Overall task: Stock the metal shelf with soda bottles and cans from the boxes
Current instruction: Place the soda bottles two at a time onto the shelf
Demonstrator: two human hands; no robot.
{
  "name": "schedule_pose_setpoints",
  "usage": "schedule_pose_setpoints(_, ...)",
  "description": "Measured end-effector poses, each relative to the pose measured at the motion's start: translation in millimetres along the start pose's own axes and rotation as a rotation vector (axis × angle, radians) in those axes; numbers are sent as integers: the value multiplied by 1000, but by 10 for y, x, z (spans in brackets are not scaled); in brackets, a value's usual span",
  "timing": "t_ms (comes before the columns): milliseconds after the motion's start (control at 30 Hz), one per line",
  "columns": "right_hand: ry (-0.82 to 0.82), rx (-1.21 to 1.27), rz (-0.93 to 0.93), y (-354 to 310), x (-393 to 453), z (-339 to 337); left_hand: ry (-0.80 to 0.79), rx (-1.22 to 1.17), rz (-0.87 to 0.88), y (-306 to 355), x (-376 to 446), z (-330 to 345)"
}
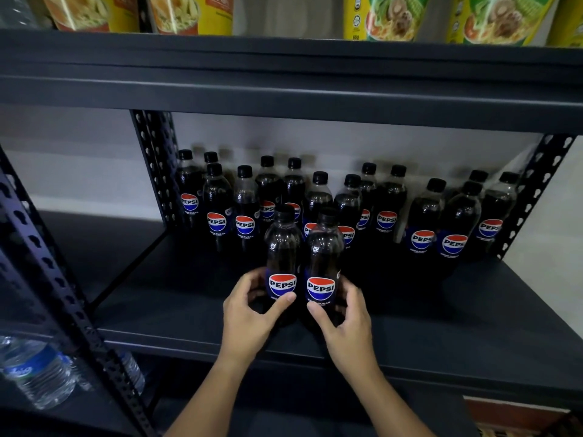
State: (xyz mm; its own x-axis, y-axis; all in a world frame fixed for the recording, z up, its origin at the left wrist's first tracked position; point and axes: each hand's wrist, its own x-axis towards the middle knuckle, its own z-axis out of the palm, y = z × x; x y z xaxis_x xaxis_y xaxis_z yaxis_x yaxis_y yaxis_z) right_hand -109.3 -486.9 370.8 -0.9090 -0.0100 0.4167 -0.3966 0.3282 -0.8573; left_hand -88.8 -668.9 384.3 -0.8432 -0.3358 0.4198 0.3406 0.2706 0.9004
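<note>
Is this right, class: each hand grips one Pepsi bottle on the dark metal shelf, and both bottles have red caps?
Not quite. The head view shows black caps, not red. The left hand grips the left bottle, the right hand grips the right bottle, both on the dark metal shelf.

single head cam, worn by person, faces fwd and down, close to metal shelf (473, 313), wide-angle view

Noodle packs (186, 14) cropped above

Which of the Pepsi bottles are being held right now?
The two front bottles: the left hand grips one, the right hand the other; the rest stand untouched behind.
</note>
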Motion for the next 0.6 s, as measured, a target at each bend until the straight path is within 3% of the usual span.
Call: schedule_pose_setpoints(600,-14,-153,-18,-5,440,488,56,3,-102,-179,310,-34)
